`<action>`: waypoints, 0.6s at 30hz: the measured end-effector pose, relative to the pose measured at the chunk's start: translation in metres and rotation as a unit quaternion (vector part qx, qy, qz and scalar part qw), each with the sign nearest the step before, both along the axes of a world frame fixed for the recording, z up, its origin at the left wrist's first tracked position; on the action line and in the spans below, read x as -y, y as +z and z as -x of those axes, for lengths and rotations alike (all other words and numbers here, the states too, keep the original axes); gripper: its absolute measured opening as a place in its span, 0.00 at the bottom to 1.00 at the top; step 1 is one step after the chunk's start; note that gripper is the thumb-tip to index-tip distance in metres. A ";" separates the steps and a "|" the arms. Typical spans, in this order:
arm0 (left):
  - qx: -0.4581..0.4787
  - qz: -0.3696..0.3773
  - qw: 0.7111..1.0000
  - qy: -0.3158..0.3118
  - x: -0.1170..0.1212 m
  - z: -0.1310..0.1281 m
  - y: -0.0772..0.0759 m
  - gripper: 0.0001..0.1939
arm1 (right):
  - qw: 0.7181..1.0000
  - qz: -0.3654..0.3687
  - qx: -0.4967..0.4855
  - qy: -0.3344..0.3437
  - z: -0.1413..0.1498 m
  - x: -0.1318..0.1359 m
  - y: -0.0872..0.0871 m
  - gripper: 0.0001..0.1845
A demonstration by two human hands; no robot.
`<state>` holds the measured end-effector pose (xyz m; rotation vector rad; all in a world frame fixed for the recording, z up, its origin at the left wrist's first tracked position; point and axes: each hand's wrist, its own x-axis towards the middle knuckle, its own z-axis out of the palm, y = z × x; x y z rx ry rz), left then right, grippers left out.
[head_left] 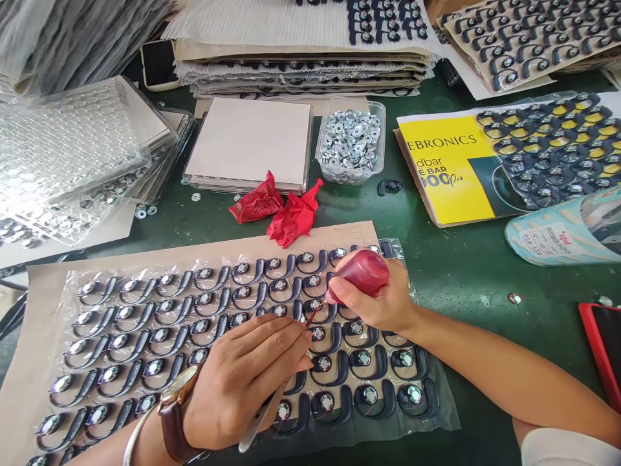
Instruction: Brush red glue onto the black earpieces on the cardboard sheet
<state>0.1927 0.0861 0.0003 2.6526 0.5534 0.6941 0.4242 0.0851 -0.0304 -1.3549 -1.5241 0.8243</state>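
My right hand (373, 298) is closed around a soft dark red squeeze bulb (361, 279), tilted over the rows of parts. My left hand (252, 375) is closed on metal tweezers (257, 424), whose rear end sticks out below the palm; the fingers hide most of them. A thin dark red tip (312, 317) shows between the two hands, and I cannot tell which tool it belongs to. Beneath lie several rows of black ear-hook earphone housings (326, 402) with round silver centres and fine reddish wires, on clear film (436, 446) over a cardboard sheet (43, 310).
Red crumpled pieces (294, 217) lie beyond the sheet, near a clear tub (352, 171) of metal washers. Behind are a white-topped stack (250, 139) and layered trays (305, 74). At right stand a yellow box panel (451, 168), a light-blue cup (548, 230) and a red-cased phone (601, 349).
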 end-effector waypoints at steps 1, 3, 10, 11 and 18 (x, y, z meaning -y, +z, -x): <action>0.000 0.006 1.000 0.001 -0.001 0.000 0.000 0.11 | 1.000 0.005 -0.001 0.001 0.000 0.000 0.000 0.14; 0.005 0.023 1.000 0.001 -0.002 0.001 0.001 0.11 | 1.000 0.019 -0.007 0.004 0.001 0.000 0.000 0.14; 0.035 0.115 0.993 0.016 -0.014 0.000 0.003 0.11 | 0.999 -0.002 -0.030 0.029 0.000 0.001 -0.004 0.13; 0.036 0.126 0.991 0.023 -0.017 0.000 0.004 0.11 | 0.999 -0.021 -0.033 0.037 0.000 0.001 -0.005 0.13; 0.045 0.166 0.984 0.050 -0.030 0.000 0.001 0.08 | 0.991 -0.102 -0.025 0.079 0.002 0.003 -0.001 0.15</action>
